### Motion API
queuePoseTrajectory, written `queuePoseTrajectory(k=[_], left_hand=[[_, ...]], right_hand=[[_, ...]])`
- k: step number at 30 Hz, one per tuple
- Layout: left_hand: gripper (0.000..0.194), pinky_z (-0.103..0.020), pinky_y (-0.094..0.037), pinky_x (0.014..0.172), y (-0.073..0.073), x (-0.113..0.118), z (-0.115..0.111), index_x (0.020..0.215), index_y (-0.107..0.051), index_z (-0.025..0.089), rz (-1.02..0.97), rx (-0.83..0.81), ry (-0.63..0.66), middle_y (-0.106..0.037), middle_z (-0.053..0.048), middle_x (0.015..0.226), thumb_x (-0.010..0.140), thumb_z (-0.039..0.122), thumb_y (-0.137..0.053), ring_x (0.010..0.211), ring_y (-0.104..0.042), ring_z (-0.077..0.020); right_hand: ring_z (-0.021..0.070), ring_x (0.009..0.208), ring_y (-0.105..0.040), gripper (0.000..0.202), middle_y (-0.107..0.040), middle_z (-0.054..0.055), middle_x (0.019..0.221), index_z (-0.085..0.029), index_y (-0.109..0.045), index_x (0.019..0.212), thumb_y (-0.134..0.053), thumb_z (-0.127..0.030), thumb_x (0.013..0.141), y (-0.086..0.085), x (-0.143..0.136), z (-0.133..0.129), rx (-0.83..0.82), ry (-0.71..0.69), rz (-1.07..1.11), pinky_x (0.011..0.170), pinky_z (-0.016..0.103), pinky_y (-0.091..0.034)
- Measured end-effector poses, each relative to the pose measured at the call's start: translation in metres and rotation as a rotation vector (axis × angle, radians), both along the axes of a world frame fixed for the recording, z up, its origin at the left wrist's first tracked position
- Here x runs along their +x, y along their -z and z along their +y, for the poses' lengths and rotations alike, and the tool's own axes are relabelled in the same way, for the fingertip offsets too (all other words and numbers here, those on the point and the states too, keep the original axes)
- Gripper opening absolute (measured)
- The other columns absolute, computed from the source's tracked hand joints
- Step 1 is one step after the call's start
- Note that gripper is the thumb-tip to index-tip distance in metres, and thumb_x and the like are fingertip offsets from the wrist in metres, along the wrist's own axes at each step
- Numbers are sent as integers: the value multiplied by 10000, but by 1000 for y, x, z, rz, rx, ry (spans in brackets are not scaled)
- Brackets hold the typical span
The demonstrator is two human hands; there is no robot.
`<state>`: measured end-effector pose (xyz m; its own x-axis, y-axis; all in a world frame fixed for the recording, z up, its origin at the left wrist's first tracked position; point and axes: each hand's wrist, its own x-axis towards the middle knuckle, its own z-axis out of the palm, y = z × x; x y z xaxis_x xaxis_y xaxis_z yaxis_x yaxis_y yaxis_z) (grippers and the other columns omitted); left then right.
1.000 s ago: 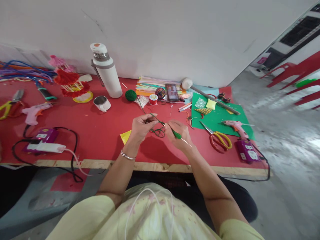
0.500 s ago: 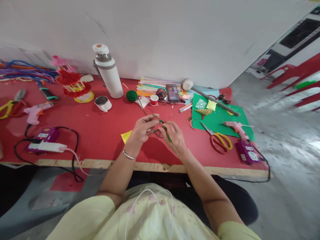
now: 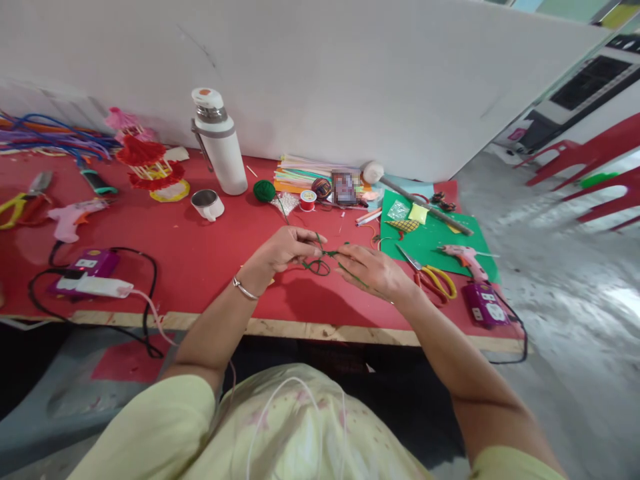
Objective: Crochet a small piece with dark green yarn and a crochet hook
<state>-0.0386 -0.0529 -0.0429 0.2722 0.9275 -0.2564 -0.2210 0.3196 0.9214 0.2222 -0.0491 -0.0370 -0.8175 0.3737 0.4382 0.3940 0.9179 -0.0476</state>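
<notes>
My left hand [image 3: 285,249], with a bangle at its wrist, pinches green yarn [image 3: 317,268] that hangs in a loose loop under the fingers. Opposite it, my right hand [image 3: 373,268] has its fingers closed on the worked end of the yarn. A slender crochet hook [image 3: 391,302] lies along that palm; only its metal end shows clearly, the rest being mostly covered by the hand. A short stretch of yarn spans the gap between both hands. From the left hand a strand runs back to a green yarn ball [image 3: 263,191] on the red table [image 3: 220,260].
Behind the hands lie a bag of beads [image 3: 287,203], a red thread spool [image 3: 307,200] and pipe cleaners [image 3: 310,173]. A thermos [image 3: 220,147] and cup [image 3: 207,205] stand left. Scissors [image 3: 433,280] and a glue gun [image 3: 466,257] lie right, near a purple socket box [image 3: 486,305].
My hands have moved apart, the right one going rightward and turning palm down. The yarn between them is now stretched out, and the hook end has swung right with the hand.
</notes>
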Motion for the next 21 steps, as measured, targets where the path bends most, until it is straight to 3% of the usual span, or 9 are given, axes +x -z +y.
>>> queuePoseTrajectory(k=[6,14,17,21], left_hand=[[328,-199,-268,434,-16,0,6,886,-833,124,102,97,57,-654,-3,613,563,144,-890,473,-476,-58],[338,-196,-312,467,-28,4,5,922,-837,126,132,107,154,-709,-20,661,586,151,-848,517,-502,-67],[345,-195,-306,464,-30,4,6,933,-836,122,129,125,158,-708,-18,667,590,154,-849,523,-507,-68],[380,-199,-272,445,-30,14,3,961,-835,108,49,156,156,-666,-4,637,586,157,-869,505,-488,-62]], right_hand=[[247,1067,-754,300,-761,156,1217,-187,-708,1284,-526,-279,1063,-10,3,-11,6,-3,54,859,361,-658],[222,1071,-750,289,-754,150,1190,-206,-715,1286,-538,-226,1059,-27,8,-20,-350,-111,301,883,347,-633],[214,1044,-761,262,-765,133,1157,-209,-769,1212,-563,-269,1061,-23,11,-22,-560,-73,407,887,340,-633],[205,885,-792,295,-782,95,1064,-208,-799,1094,-591,-412,1052,-4,6,-23,-1070,-92,682,803,356,-666]])
